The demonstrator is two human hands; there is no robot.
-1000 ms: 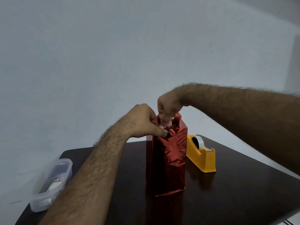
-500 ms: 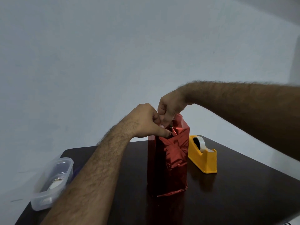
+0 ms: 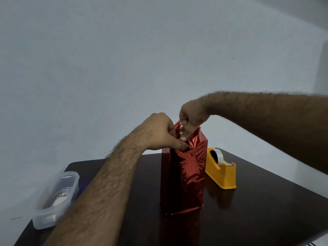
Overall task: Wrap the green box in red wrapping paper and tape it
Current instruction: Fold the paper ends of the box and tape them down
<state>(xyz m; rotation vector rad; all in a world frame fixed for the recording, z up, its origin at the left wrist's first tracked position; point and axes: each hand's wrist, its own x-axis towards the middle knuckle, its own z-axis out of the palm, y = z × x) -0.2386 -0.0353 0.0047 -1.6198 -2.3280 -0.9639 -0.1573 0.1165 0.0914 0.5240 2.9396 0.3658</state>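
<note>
A tall box wrapped in shiny red wrapping paper (image 3: 184, 176) stands upright in the middle of the dark table (image 3: 248, 219); no green shows. My left hand (image 3: 160, 133) is curled at the top left of the box, its thumb pressing the folded paper down. My right hand (image 3: 190, 118) comes from above and pinches the paper flap at the top, with a bit of clear tape seemingly between the fingers. The top face of the box is hidden by both hands.
A yellow tape dispenser (image 3: 221, 168) with a clear tape roll stands just right of the box. A clear plastic container (image 3: 56, 197) with small items sits at the table's left edge. A pale wall rises behind.
My right hand has lifted slightly, pulling the top flap of paper upward. My left hand stays pressed on the fold at the top of the box.
</note>
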